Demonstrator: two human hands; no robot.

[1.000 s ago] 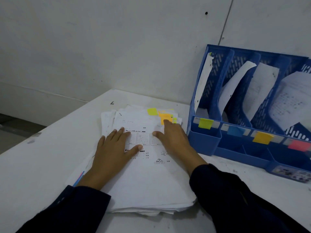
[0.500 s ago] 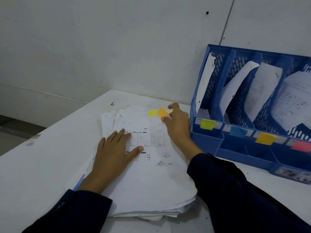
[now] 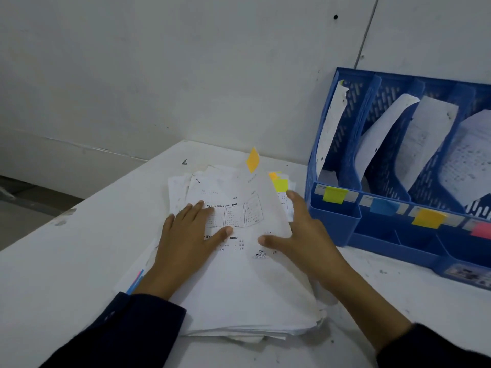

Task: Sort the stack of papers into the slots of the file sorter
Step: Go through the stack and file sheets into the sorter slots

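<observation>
Left hand (image 3: 186, 243) lying flat on the paper stack (image 3: 239, 301) on the table (image 3: 66, 261), right hand (image 3: 305, 235) pinching the top sheet (image 3: 247, 203), its orange-tabbed corner curling upward, blue file sorter (image 3: 398, 235) standing just beside

File sorter (image 3: 398, 235) cut off at right (print on its papers (image 3: 462, 160) illegible)

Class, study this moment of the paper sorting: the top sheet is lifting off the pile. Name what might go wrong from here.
1. The right hand is lifting the top sheet by its edge; it bends and may crease or tear.
2. The stack of papers is uneven, so sheets underneath may drag along despite the left hand pressing down.
3. The sheet's orange tab should match the file sorter's orange label, third slot along; neighbouring slots invite misfiling.
</observation>
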